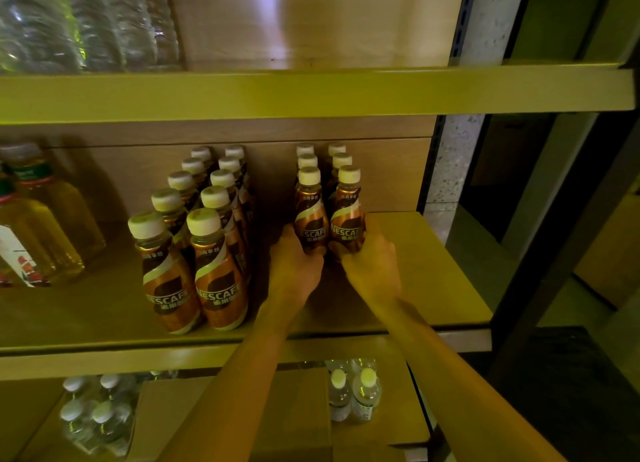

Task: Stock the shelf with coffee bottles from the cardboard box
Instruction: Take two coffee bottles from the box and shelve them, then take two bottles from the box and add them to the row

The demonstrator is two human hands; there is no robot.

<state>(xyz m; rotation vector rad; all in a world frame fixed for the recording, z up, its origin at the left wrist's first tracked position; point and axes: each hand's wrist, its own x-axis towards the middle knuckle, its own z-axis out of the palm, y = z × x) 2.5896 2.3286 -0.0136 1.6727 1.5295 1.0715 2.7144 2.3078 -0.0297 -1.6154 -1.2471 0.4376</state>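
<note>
Nearest the camera, at about six o'clock below the middle shelf (450,240), sits what looks like the cardboard box (294,409) with its flaps open, flanked by shrink-wrapped water bottles (353,396) with pale caps; their labels are too small to read. Both forearms reach up from there to the shelf. The left hand (294,264) is wrapped around the base of the left front bottle (310,219), fingers curled behind it, and the right hand (372,264) is closed the same way around the base of the right front bottle (347,219), so each hand holds one coffee bottle low down, just right of centre. Whether the bases rest on the board I cannot tell, since the hands cover them. To do this step well, I would slide the pair straight back toward twelve o'clock until they touch the two short files behind them (323,157), keep them upright and side by side, turn the labels forward, then let go gently so neither tips. Both labels read "NESCAFE", partly covered, with Chinese characters above and below. At nine o'clock the fuller block of coffee bottles (194,240) shows the same "NESCAFE" wording. Farther left stand yellowish drink bottles (38,226) whose print is unreadable, and at eleven o'clock on the top shelf lie blurred clear bottles (86,22).
</note>
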